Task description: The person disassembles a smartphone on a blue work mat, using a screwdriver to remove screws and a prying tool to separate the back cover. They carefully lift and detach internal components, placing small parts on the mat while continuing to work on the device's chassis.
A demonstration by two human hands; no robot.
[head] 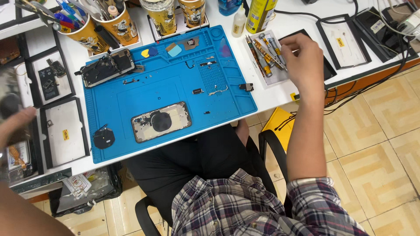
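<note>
My right hand (302, 61) reaches over a small white tray of screwdrivers (267, 54) to the right of the blue work mat (131, 100). Its fingers are bent above the tool handles, and I see nothing clearly gripped in them. My left hand (15, 126) is at the far left edge, blurred, against a dark blurred object (8, 98); whether it grips that object is unclear. On the mat lies an opened phone housing (161, 121) with a round black coil inside. A detached phone screen assembly (107, 67) lies at the mat's upper left.
A loose black round coil (103, 138), small parts, screws and guitar-pick pry tools (151, 52) are scattered on the mat. Cups of tools (83, 28), bottles (258, 15), black-framed trays (63, 131) and cables (372, 78) crowd the white table. A black chair (271, 148) stands beneath me.
</note>
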